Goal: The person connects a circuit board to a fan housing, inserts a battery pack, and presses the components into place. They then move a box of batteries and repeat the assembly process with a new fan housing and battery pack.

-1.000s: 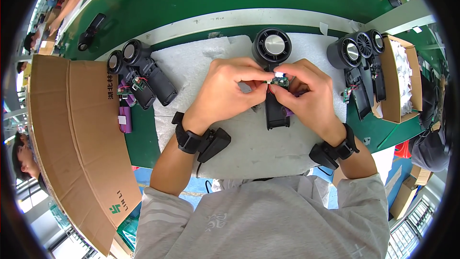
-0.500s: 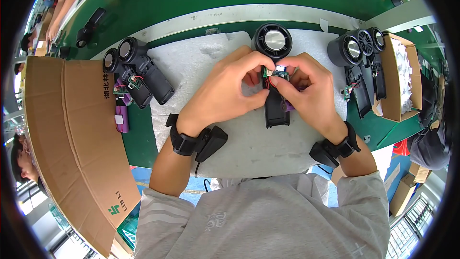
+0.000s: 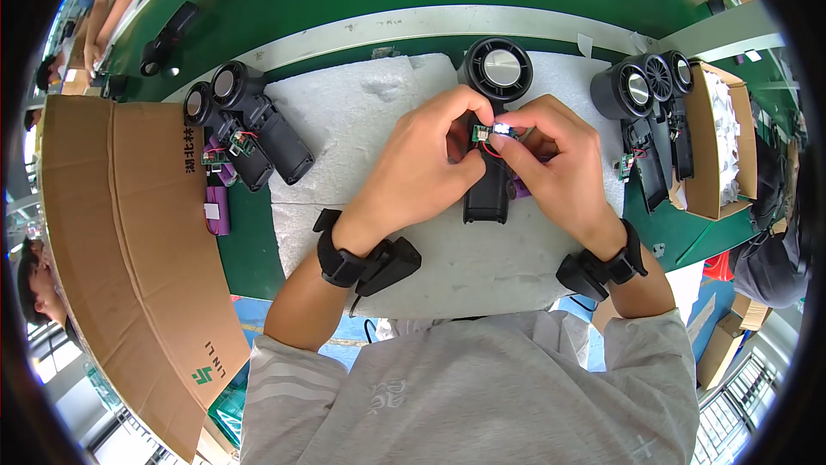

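Observation:
A black handheld fan [image 3: 487,198] lies in front of me on the foam mat, its round head with a silver disc pointing away and its handle toward me. Over the upper handle, both hands pinch a small green circuit board [image 3: 479,133] with red wires and a bright white spot on it. My left hand [image 3: 422,160] is closed at the board's left end. From the other side, thumb and fingers of my right hand [image 3: 559,160] grip its right end. Beside the handle, partly hidden under my right hand, shows a purple battery [image 3: 519,190].
Two more fans [image 3: 267,138] with exposed boards lie at left, near another purple battery [image 3: 218,211] and a large cardboard box [image 3: 138,250]. More fan parts [image 3: 641,104] lie at right beside an open carton [image 3: 710,198] of white pieces. A grey rail [image 3: 344,32] runs behind the foam mat [image 3: 327,95].
The fan has turned slightly: its head shifted right, its handle end left. My left hand has moved a little right. Both hands keep hold of the circuit board.

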A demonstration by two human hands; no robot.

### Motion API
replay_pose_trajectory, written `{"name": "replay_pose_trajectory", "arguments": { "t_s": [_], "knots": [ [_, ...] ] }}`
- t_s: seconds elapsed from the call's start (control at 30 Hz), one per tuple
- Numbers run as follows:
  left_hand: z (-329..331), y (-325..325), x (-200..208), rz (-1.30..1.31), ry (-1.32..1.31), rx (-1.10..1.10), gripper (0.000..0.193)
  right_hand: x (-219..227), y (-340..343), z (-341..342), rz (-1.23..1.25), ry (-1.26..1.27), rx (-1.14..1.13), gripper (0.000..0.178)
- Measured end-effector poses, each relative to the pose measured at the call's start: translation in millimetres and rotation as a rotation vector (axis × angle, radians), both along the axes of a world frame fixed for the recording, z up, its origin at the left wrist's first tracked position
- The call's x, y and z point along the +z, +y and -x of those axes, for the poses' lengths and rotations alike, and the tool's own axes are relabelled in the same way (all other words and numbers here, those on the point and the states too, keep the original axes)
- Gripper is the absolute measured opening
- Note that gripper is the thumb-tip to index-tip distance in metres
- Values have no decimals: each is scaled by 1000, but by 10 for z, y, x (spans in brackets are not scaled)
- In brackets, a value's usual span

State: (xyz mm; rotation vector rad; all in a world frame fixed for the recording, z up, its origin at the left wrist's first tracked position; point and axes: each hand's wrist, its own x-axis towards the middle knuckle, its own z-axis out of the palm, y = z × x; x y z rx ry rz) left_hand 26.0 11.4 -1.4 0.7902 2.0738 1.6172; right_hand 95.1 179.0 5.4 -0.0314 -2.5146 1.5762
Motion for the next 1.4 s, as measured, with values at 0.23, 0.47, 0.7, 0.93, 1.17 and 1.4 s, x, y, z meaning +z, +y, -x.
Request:
{"name": "replay_pose_trajectory", "arguments": {
  "t_s": [0.23,0.47,0.7,0.93,1.17,1.4],
  "knots": [
    [31,-13,52,101,-79,-64,28,-14,49,16,-30,16,-8,13],
    [-17,31,-8,12,-32,25,25,-25,83,41,-116,88,46,17],
    [-3,29,12,71,-3,14,26,-50,84,34,-147,130,40,17],
    [-4,22,-12,74,7,4,26,-21,79,30,-92,54,29,17],
    [-41,63,-40,67,-23,72,23,-59,77,52,-179,174,45,17],
    [-32,68,-120,48,-37,81,23,-51,47,37,-160,147,32,17]
  ]
}}
